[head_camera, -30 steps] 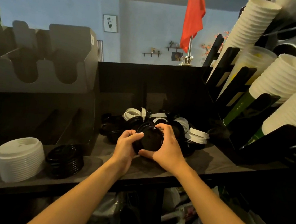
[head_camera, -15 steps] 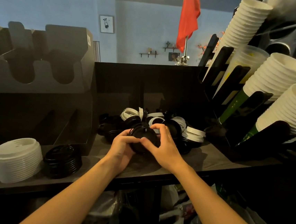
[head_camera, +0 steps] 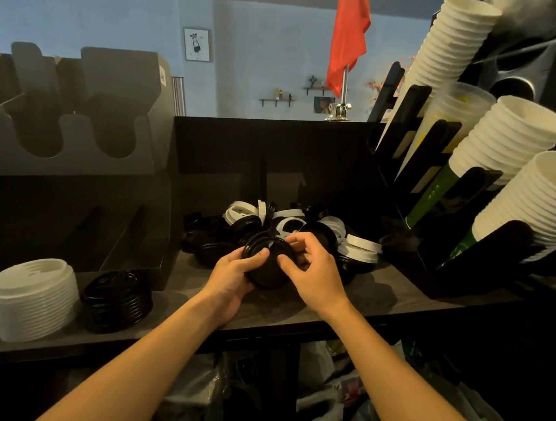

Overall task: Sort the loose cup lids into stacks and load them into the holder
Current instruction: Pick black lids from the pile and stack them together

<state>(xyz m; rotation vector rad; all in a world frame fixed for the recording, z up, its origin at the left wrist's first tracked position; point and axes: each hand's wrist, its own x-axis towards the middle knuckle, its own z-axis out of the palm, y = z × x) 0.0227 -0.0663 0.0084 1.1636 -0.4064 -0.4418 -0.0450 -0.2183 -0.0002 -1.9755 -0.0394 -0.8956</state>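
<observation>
Done so far: a white lid stack (head_camera: pixel 32 298) and a black lid stack (head_camera: pixel 117 300) stand just beside each other at the left end of the tabletop (head_camera: pixel 397 300).
In progress: a small bundle of black lids (head_camera: pixel 265 273) is held between both hands, just above the tabletop and right in front of the loose pile.
Left to sort: the loose pile (head_camera: pixel 302 226) of mixed black and white lids lies jumbled at the back of the tabletop; many lids remain in it.
Holder: the grey holder (head_camera: pixel 119 79) with its U-shaped slots sits up at the left, well apart from the hands. Its slots look unfilled, though the light there is dim.
Progress, as a judgement: sorting seems roughly midway, and loading has not yet begun.
Left hand (head_camera: pixel 235 274): cups the bundle from the near left side, thumb laid over its top face and fingers curled beneath, clamped on it.
Right hand (head_camera: pixel 315 271): fingers curled at the bundle's right rim, thumb touching the top face and forefinger arched over the far edge. It appears to be seating or squaring the top lid.
Arms: both bare forearms reach forward and converge, so the hands sit close together, with the lids between them.
</observation>
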